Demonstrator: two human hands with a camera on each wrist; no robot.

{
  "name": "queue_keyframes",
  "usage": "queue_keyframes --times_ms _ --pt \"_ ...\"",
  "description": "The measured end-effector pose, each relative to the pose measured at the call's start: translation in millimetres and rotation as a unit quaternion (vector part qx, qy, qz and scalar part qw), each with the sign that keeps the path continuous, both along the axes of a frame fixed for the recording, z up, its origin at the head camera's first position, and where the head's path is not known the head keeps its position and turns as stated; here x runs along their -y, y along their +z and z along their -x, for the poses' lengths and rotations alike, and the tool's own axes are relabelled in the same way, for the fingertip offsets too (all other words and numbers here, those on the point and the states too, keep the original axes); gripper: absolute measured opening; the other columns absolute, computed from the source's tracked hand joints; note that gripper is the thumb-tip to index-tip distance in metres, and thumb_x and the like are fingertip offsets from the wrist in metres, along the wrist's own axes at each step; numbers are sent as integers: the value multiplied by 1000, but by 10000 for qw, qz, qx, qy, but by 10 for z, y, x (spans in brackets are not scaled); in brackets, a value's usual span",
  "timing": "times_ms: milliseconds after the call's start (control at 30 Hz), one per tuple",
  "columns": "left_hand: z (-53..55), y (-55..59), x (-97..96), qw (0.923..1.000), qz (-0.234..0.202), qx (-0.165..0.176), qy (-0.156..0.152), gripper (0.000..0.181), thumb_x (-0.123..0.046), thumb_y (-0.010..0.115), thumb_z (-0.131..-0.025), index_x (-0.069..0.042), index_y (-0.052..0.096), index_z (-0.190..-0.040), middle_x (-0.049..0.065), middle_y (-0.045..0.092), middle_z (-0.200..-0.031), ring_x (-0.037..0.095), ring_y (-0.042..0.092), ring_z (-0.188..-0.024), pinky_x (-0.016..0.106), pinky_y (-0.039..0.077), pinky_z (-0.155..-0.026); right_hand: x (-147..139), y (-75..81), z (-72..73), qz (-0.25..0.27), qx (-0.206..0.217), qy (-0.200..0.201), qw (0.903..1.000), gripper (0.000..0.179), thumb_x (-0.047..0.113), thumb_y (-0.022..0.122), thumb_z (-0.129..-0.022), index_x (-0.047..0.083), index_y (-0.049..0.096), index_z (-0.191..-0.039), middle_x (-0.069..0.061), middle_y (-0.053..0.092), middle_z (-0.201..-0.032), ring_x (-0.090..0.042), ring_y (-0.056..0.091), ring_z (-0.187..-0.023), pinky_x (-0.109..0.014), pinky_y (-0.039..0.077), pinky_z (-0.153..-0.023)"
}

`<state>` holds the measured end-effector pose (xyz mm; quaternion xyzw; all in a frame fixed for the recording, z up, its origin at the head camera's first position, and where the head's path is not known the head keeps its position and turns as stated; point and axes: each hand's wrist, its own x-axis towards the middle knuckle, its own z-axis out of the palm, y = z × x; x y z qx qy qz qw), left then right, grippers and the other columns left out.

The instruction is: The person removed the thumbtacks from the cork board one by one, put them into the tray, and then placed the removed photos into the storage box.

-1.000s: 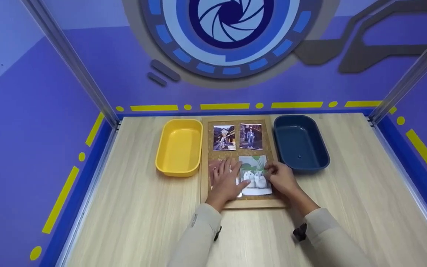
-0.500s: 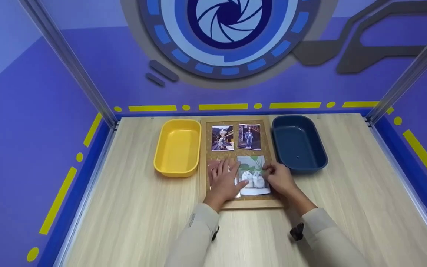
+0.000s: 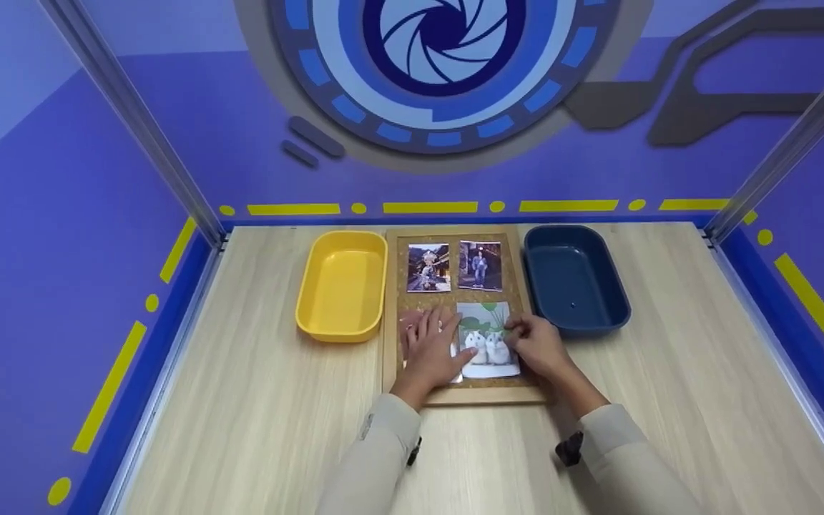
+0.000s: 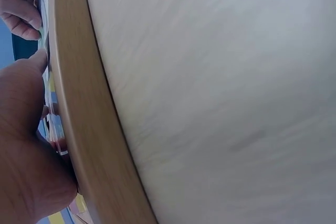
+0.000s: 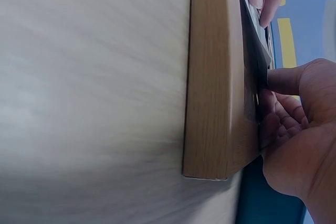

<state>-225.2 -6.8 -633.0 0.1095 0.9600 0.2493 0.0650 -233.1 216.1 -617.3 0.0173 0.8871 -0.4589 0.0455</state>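
A wood-framed cork board (image 3: 419, 298) lies on the table with photos on it. My left hand (image 3: 429, 352), fingers spread, rests on a reddish photo (image 3: 410, 320) at the lower left and hides most of it. Its thumb touches the photo of two white hamsters (image 3: 486, 350) at the lower right. My right hand (image 3: 537, 343) pinches that photo's right edge, its fingers curled. In the right wrist view the hamster photo (image 5: 258, 35) bows up off the cork close to the right thumb (image 5: 286, 81). Two smaller photos, one left (image 3: 428, 267) and one right (image 3: 480, 265), lie along the top.
A yellow bin (image 3: 342, 286) stands left of the board, and a dark blue bin (image 3: 575, 282) stands close on its right. Behind them rises a blue printed wall (image 3: 254, 157). Pale wooden tabletop (image 3: 297, 429) extends in front and to both sides.
The camera view has shifted slightly. Both hands hold nearly the same place, the left flat on the board and the right at the hamster photo's edge.
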Motion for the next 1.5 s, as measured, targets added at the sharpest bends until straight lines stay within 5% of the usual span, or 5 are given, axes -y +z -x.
queue_keyframes --times_ms 600,900,1067,1500 --pt "30 111 95 9946 -965 -197 339 63 -45 64 -92 -19 48 -147 9 42 -157 31 32 -148 58 15 -121 18 -53 -14 157 65 -44 9998 19 1 67 -82 4 67 -101 -5 60 -84 -15 54 -74 -23 44 -63" --pt "-24 129 112 9761 -1963 -831 432 47 -28 70 -91 -10 61 -133 9 59 -141 27 53 -134 48 36 -116 -7 -67 -3 209 53 -11 9998 19 1 67 -83 5 67 -101 -6 60 -84 -16 55 -75 -24 45 -63" --pt "-80 168 193 9621 -2464 -1088 426 40 -19 69 -90 -7 65 -128 10 64 -134 27 58 -128 44 39 -115 -15 -60 15 193 -47 -10 9998 19 1 67 -82 5 68 -100 -6 61 -83 -15 55 -73 -23 45 -63" --pt "-302 345 584 9569 -2395 -1573 482 36 -14 68 -90 -18 66 -126 5 65 -131 22 57 -128 42 42 -112 -21 -55 6 168 34 31 9998 20 1 65 -83 4 67 -103 -6 60 -84 -15 54 -73 -23 45 -62"
